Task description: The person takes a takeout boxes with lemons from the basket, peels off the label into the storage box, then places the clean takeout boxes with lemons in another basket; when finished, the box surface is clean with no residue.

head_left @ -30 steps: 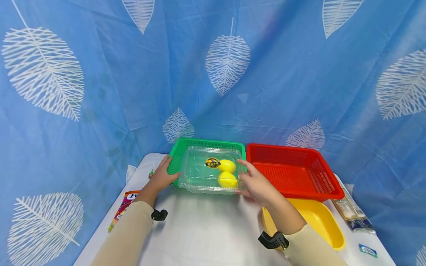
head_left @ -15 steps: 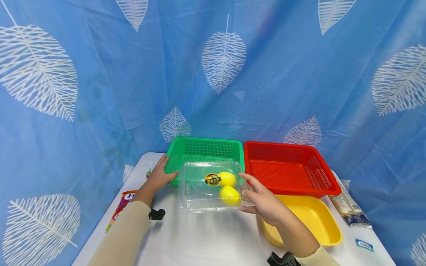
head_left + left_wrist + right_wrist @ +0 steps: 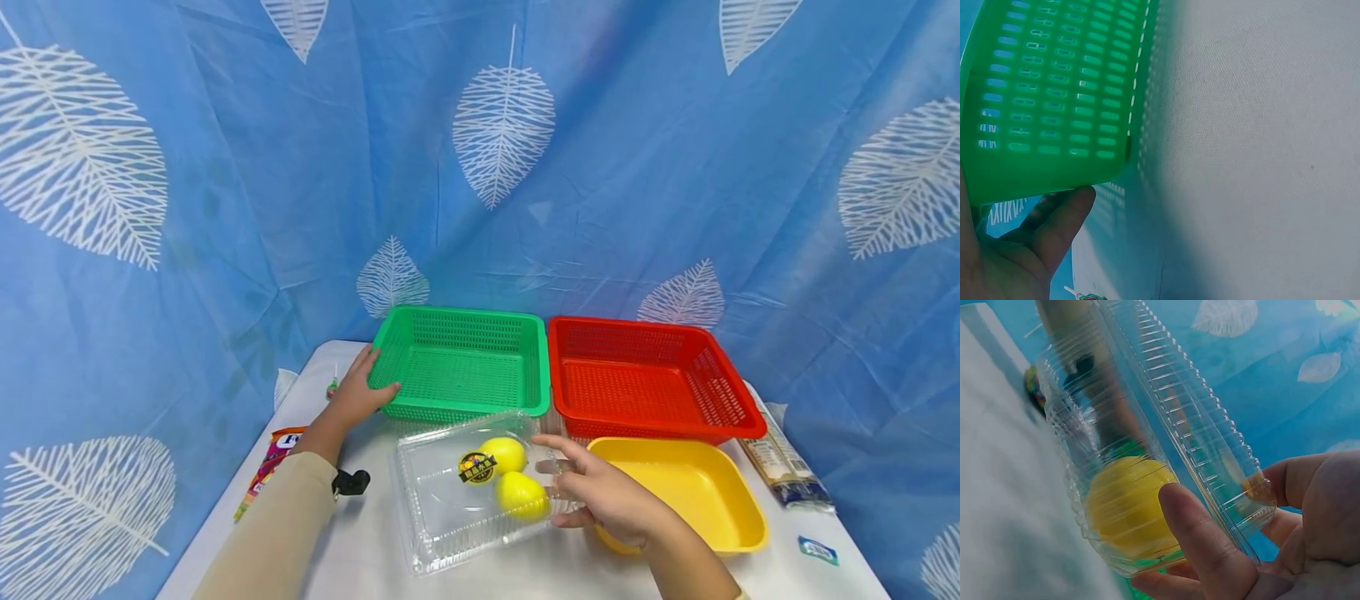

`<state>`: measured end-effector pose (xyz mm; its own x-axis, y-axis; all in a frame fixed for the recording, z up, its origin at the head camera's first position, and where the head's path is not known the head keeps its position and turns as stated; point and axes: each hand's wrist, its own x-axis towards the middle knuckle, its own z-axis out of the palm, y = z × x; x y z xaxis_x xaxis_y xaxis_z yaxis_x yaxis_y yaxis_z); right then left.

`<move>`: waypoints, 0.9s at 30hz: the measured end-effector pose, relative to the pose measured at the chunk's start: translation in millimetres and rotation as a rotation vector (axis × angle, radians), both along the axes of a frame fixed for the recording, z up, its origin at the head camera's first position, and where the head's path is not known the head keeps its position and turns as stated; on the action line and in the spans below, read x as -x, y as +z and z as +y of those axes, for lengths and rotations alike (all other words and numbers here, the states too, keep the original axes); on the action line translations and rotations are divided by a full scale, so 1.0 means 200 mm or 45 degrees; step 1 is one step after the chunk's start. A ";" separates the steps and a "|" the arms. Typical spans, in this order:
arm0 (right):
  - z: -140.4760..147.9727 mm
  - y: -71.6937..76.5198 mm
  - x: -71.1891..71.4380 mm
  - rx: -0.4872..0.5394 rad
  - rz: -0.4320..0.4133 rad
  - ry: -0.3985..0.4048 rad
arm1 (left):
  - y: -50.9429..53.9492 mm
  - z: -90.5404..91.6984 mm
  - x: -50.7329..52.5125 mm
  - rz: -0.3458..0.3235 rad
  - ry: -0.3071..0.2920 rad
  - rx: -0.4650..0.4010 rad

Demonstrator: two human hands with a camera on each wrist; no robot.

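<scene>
Clear plastic box, two yellow fruits inside: I have its right side pinched in the right hand, fingers and thumb parted by its thickness, over the table, in front of the green basket. The left hand holds that basket's near-left corner, fingers spread around it. I judge this a carry; next probably calls for a gentle set-down.
</scene>
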<state>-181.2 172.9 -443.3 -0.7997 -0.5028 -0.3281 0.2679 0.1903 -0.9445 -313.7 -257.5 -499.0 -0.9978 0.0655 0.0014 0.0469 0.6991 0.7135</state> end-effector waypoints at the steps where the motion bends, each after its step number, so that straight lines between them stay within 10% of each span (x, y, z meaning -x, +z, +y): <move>1: 0.01 -0.02 0.00 0.002 -0.009 0.002 | 0.00 0.00 0.00 -0.001 0.000 0.000; 15: -0.06 -0.25 -0.07 -0.263 0.174 -0.196 | 0.00 0.01 0.00 -0.011 0.018 0.012; 27: -0.13 -0.31 -0.06 -0.443 0.325 -0.170 | -0.01 0.01 -0.01 0.008 0.015 -0.035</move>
<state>-169.9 147.0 -505.7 -0.9272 -0.2846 -0.2433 0.0784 0.4879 -0.8694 -311.5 -256.2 -500.3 -0.9985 0.0535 0.0093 0.0432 0.6796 0.7323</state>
